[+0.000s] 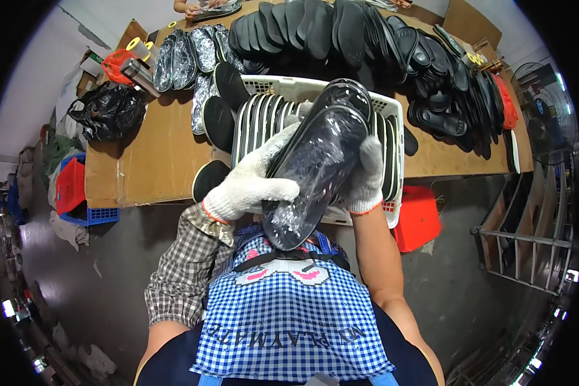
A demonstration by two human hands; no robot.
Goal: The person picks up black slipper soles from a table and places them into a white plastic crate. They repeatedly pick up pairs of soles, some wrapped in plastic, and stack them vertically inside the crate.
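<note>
In white knitted gloves, my left hand (251, 183) and my right hand (367, 180) hold black shoe soles wrapped in clear shiny film (321, 164). At least two soles overlap, tilted with the far end up and to the right. My left thumb lies across the front sole while the fingers reach behind it; my right hand clasps its right edge. Below them, a white plastic basket (397, 128) is packed with soles standing on edge in a row, black with pale rims (257, 122). The held soles hide part of the basket.
Loose black soles (228, 87) lean at the basket's left, near film-wrapped soles (174, 61). Piles of black soles (315, 29) and strapped slippers (437, 119) cover the table's (154, 154) far and right sides. A thermos (138, 74) and black bag (109, 109) sit left. Another person's hands (190, 9) work opposite.
</note>
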